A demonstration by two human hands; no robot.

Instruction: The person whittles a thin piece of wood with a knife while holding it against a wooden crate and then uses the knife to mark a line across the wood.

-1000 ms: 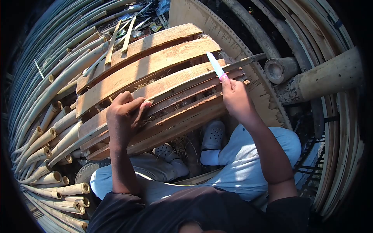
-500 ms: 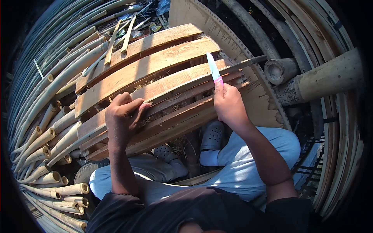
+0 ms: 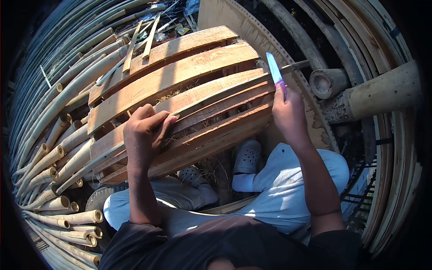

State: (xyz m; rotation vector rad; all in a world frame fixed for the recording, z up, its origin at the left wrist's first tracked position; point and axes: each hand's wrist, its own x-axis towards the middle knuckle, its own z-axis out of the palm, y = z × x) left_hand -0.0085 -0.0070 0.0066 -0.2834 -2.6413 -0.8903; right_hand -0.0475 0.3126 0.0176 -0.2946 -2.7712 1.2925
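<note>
My left hand (image 3: 145, 128) is closed around a long, thin bamboo strip (image 3: 220, 98) that runs slantwise over a slatted wooden bench (image 3: 198, 64). In my right hand (image 3: 289, 108) is a knife (image 3: 274, 69) with a pink-purple handle, its bright blade pointing up and away from me. The blade crosses the strip near its right end. Between my two hands a long stretch of the strip lies along the near edge of the bench. Shavings and fibres show in the gaps between the slats.
Many bamboo poles (image 3: 67, 164) lie stacked on the left. Two thin strips (image 3: 152, 35) rest at the bench's far left corner. On the right are a thick bamboo pole (image 3: 382, 92), a curved board (image 3: 252, 27) and bundled long slats (image 3: 396, 180). My knees and clogs (image 3: 247, 156) are below.
My right hand has slid the knife to the right along the strip, toward its far end. My left hand keeps its hold in nearly the same place.
</note>
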